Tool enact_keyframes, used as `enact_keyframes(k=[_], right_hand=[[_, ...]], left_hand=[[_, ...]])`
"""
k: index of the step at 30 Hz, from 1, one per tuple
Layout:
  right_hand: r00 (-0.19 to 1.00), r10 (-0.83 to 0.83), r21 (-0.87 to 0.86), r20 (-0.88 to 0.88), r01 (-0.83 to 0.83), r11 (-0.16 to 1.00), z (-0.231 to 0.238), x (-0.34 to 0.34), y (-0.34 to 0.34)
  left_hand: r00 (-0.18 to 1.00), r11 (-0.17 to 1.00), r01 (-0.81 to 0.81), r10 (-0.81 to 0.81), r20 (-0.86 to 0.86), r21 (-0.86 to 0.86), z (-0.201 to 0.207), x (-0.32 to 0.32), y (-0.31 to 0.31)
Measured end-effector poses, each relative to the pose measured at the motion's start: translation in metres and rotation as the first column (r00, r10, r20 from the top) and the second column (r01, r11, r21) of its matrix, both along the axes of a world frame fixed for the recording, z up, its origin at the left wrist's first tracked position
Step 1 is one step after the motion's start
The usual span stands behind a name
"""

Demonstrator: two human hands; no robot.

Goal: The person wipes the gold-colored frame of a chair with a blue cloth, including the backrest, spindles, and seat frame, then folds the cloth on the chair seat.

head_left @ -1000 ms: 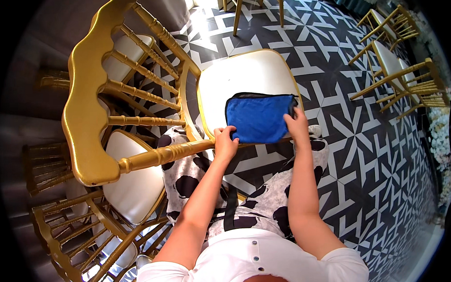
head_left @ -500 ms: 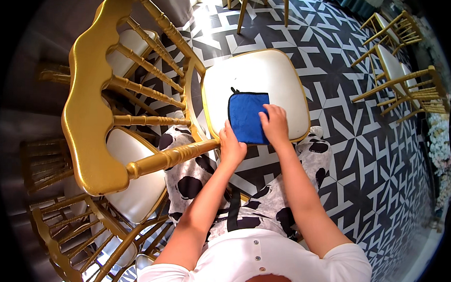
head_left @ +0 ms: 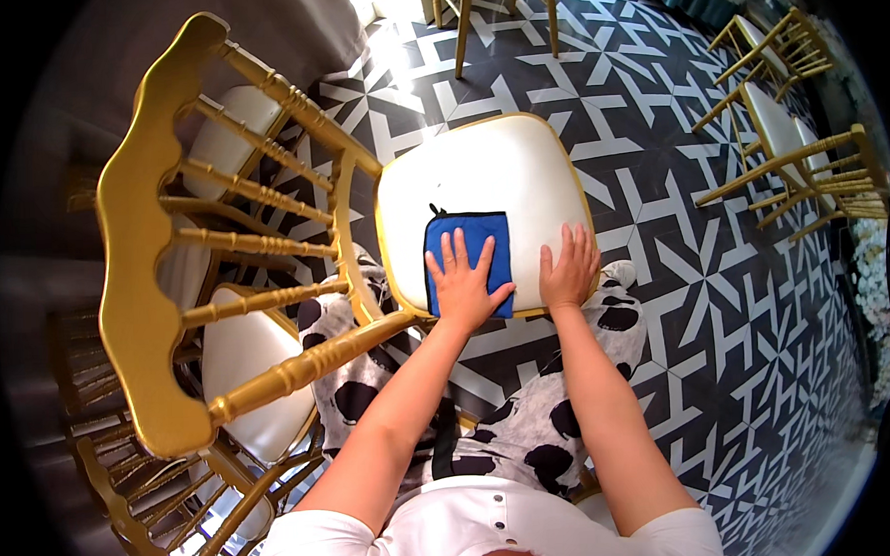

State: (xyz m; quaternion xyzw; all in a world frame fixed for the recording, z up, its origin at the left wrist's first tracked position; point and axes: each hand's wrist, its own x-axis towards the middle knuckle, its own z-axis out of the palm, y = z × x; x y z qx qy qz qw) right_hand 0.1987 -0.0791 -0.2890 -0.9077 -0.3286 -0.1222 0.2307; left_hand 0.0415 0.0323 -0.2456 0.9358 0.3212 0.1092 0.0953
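Blue folded cloth under flat-spread left hand, right hand splayed empty on one white seat

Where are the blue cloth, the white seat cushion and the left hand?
blue cloth (head_left: 473,230): head view, upper part above the fingers.
white seat cushion (head_left: 490,164): head view, bare middle of the seat.
left hand (head_left: 463,282): head view, back of the hand, flat on the cloth.

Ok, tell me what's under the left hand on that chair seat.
The left hand lies flat on a folded blue cloth on the white seat cushion. The cloth's part beneath the palm is hidden.
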Motion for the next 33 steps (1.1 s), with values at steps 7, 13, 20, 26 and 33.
enact_keyframes(k=[7,13,20,26,33], right_hand=[[1.0,0.012,-0.006,0.02,-0.012,1.0,0.006,-0.003,0.002],[1.0,0.013,-0.007,0.027,-0.013,1.0,0.006,-0.003,0.003],[1.0,0.021,0.021,0.022,-0.021,1.0,0.008,-0.003,0.002],[0.999,0.02,0.029,0.032,-0.021,0.999,0.006,-0.002,0.0],[0.999,0.016,0.036,0.031,-0.017,0.999,0.006,-0.002,0.001]], left_hand=[[0.999,0.992,-0.038,0.036,0.015,0.118,-0.007,0.029,0.006],[0.968,0.972,0.222,-0.229,0.105,0.081,-0.007,0.062,0.034],[0.973,0.975,0.207,-0.214,0.091,0.076,-0.001,0.06,0.029],[0.997,0.997,0.077,-0.077,-0.016,0.001,0.005,0.011,-0.008],[0.975,0.976,0.216,-0.217,0.043,0.01,0.008,-0.017,-0.002]])
